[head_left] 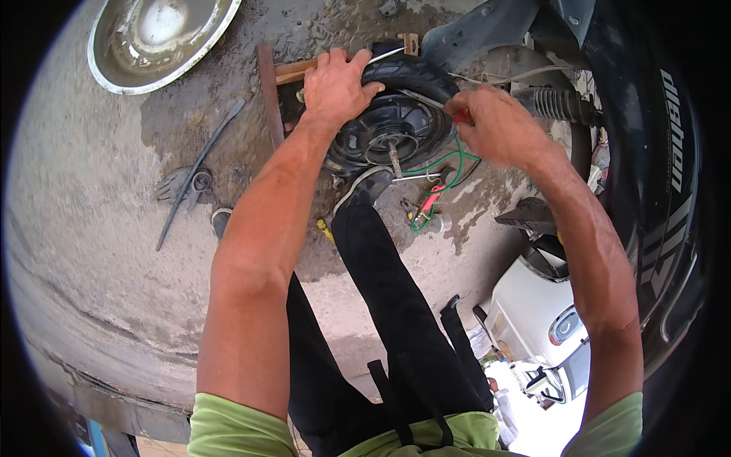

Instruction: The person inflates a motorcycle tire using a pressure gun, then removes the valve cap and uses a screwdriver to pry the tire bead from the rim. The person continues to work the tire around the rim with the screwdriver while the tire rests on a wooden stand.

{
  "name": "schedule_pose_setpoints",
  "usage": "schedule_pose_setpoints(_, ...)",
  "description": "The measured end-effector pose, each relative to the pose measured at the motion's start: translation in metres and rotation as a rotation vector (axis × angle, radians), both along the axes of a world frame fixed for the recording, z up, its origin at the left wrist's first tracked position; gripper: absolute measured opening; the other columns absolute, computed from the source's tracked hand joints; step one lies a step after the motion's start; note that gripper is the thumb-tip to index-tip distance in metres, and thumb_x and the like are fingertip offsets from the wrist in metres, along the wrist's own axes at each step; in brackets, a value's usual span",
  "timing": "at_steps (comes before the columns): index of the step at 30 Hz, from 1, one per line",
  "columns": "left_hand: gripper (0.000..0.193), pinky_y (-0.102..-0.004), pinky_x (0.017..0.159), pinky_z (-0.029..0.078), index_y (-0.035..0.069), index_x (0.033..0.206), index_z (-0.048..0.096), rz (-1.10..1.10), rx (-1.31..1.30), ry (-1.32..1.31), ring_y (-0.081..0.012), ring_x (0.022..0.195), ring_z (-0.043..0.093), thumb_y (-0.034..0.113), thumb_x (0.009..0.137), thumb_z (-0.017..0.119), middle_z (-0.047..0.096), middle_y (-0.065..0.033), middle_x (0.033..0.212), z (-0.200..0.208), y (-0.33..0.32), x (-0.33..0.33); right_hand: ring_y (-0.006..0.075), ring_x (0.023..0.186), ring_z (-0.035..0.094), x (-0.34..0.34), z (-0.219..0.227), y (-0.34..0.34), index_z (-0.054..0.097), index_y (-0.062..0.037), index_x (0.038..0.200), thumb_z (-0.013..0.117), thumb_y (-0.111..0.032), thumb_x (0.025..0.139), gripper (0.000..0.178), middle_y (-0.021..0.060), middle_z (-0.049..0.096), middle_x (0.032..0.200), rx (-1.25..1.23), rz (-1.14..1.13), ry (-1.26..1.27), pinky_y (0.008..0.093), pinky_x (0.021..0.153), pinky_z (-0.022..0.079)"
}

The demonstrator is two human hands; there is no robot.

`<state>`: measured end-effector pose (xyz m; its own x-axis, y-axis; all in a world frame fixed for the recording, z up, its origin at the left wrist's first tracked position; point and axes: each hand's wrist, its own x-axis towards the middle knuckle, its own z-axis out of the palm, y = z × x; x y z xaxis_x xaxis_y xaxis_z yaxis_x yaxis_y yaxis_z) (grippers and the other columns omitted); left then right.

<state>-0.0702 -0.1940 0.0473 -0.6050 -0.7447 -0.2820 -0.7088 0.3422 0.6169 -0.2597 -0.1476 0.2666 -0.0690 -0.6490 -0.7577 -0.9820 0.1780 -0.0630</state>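
Note:
A small black wheel with its tyre and hub motor lies on the concrete ground. My left hand is clamped over the tyre's far left edge. My right hand is closed on a red-handled tool pressed against the tyre's right side. My shoe rests against the wheel's near edge. Green, white and red wires trail from the hub axle toward me.
A metal basin sits at the far left. A long black lever and a wrench lie on the wet concrete. A wooden block is beside the wheel. A scooter body stands at the right.

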Motion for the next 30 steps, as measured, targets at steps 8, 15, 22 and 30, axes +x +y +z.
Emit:
schedule_pose_setpoints(8,0.067,-0.0524,0.101,0.055,0.022,0.144,0.065,-0.023,0.002,-0.013,-0.0370,0.126,0.061,0.054,0.088,0.085,0.065,-0.0130,0.126,0.000,-0.001,-0.001,0.0367,0.109,0.077,0.001,0.022,-0.030,0.079,-0.0009,0.118,0.069,-0.013,0.091,0.032,0.0210,0.080,0.112,0.139,-0.275,-0.067,0.0448,0.102,0.058)
schedule_pose_setpoints(15,0.068,-0.0516,0.101,0.055,0.024,0.145,0.065,-0.008,-0.029,-0.008,-0.0357,0.125,0.062,0.056,0.088,0.084,0.065,-0.0115,0.125,-0.002,0.000,-0.002,0.0403,0.114,0.075,0.007,0.008,-0.020,0.079,-0.0017,0.118,0.065,-0.012,0.090,0.033,0.0229,0.079,0.116,0.091,-0.163,-0.062,0.0475,0.103,0.057)
schedule_pose_setpoints(22,0.069,-0.0515,0.101,0.055,0.025,0.146,0.065,0.000,-0.038,0.009,-0.0354,0.125,0.062,0.056,0.088,0.084,0.065,-0.0102,0.124,-0.006,0.002,0.002,0.0464,0.119,0.071,0.032,-0.004,0.040,0.062,0.0056,0.137,0.067,-0.022,0.099,0.047,0.0349,0.073,0.118,0.087,-0.428,-0.027,0.0517,0.107,0.054)
schedule_pose_setpoints(30,0.071,-0.0524,0.102,0.055,0.025,0.147,0.066,-0.004,0.001,0.059,-0.0357,0.126,0.062,0.060,0.087,0.083,0.066,-0.0100,0.126,-0.005,-0.003,0.005,0.0507,0.098,0.075,0.098,-0.045,0.120,0.049,0.0097,0.143,0.064,-0.016,0.104,0.049,0.0302,0.076,0.101,-0.052,-0.692,-0.066,0.0572,0.087,0.059)
